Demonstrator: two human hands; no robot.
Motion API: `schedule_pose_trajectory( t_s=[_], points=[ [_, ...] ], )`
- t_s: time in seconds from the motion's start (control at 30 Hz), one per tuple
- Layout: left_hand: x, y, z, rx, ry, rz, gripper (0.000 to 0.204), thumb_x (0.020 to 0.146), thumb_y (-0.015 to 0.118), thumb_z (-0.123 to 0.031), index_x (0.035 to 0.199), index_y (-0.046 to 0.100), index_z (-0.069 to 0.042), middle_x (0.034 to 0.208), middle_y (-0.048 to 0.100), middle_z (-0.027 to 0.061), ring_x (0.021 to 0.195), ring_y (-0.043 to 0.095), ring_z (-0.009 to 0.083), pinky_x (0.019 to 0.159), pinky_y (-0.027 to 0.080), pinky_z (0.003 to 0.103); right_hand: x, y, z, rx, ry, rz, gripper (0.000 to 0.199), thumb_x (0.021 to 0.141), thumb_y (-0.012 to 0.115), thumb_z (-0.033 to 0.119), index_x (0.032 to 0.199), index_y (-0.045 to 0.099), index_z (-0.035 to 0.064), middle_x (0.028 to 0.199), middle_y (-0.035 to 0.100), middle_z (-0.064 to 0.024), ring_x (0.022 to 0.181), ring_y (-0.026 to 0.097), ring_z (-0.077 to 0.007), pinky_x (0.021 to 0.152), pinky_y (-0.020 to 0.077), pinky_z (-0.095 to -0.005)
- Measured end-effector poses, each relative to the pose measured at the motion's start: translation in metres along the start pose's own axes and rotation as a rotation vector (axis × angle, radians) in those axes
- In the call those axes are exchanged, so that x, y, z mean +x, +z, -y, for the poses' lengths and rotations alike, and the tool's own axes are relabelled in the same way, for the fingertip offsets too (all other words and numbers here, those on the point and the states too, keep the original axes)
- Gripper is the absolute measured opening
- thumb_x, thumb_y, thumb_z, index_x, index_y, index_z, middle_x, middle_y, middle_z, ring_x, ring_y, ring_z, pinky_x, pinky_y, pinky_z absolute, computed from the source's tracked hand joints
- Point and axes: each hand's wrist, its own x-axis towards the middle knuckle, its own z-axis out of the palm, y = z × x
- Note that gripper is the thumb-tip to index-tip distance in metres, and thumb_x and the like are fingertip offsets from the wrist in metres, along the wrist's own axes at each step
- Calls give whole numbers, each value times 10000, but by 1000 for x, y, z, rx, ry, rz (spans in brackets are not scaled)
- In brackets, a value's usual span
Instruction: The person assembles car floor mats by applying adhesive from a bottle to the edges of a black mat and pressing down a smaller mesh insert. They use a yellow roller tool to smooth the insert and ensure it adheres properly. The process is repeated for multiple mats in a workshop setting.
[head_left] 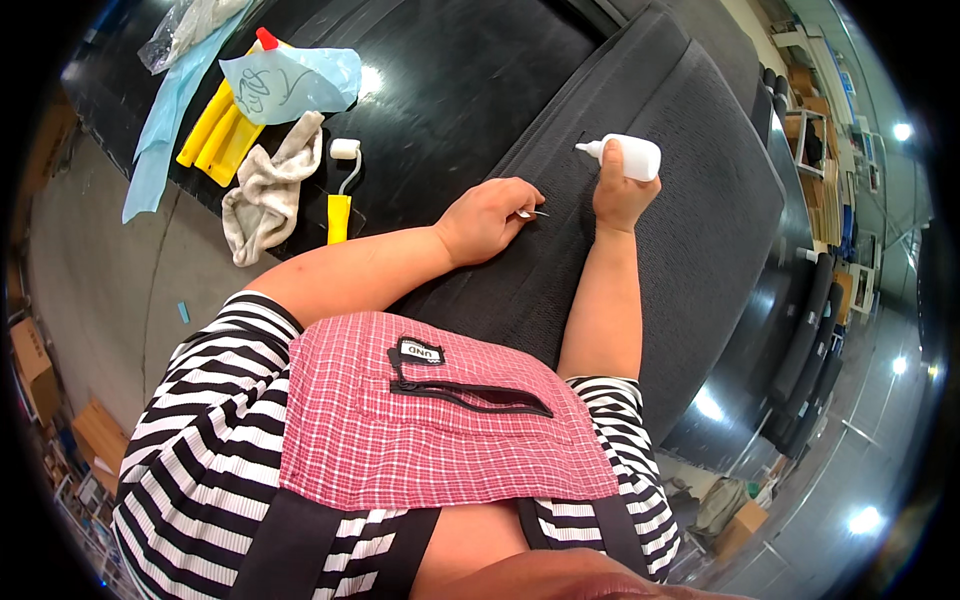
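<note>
A white squeeze bottle [642, 158] with a narrow nozzle lies tipped on its side in my right hand [618, 198], its tip aimed left over the dark textured sheet material [690, 220]. The fingers of that hand are wrapped round the bottle. My left hand [482, 222] is closed in a pinch at the left part of the layered sheets. A small thin metallic piece [536, 213] sticks out from its fingertips; its kind is too small to make out. Just left of the nozzle tip, the sheet shows a small mark or slit.
On the shiny black table [440, 70] at the left lie a small white roller with a yellow handle [339, 218], a crumpled whitish cloth [270, 190], a yellow plastic piece [222, 135] and light-blue sheets [295, 82]. Shelves with stacked goods [825, 140] stand at far right.
</note>
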Motion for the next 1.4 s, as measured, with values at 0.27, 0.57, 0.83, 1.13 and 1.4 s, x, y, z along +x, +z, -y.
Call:
schedule_pose_trajectory(
  t_s=[0.27, 0.57, 0.83, 1.13, 1.4],
  points=[
    [0, -3, -5, 29, -2, 24, 111, 868, 656, 36, 948, 608, -25, 1119, 719, 136, 997, 687, 328, 881, 543, 391, 6, -2, -10, 56, 184, -152, 279, 915, 719, 288, 919, 749, 11, 851, 758, -76, 808, 730, -207, 771, 559, -341],
    [1, 0, 0, 49, 48, 15, 121, 866, 646, 56, 951, 605, -19, 1118, 720, 142, 962, 691, 315, 860, 545, 375, 10, -1, -15, -65, 110, -140, 282, 898, 719, 319, 883, 750, 39, 847, 766, -100, 793, 745, -257, 751, 565, -374],
    [1, 2, 0, 33, 29, 6, 114, 864, 661, 15, 942, 595, -34, 1060, 719, 127, 984, 689, 344, 888, 547, 416, 10, 0, -15, -157, 60, -125, 274, 873, 709, 317, 854, 742, 46, 818, 748, -115, 751, 730, -295, 729, 566, -400],
    [1, 1, 0, 36, 51, 14, 122, 866, 644, 52, 950, 602, -24, 1121, 718, 141, 930, 680, 311, 843, 541, 381, 3, -2, -11, -137, 45, -112, 261, 852, 707, 292, 816, 722, 34, 790, 731, -128, 717, 719, -303, 689, 562, -397],
    [1, 1, 2, 40, 61, 14, 136, 851, 632, 68, 942, 597, -27, 1124, 717, 146, 928, 677, 320, 842, 540, 384, 2, -7, 0, -160, 28, -29, 245, 834, 701, 276, 810, 720, 33, 759, 721, -122, 700, 716, -293, 684, 562, -391]
  ],
)
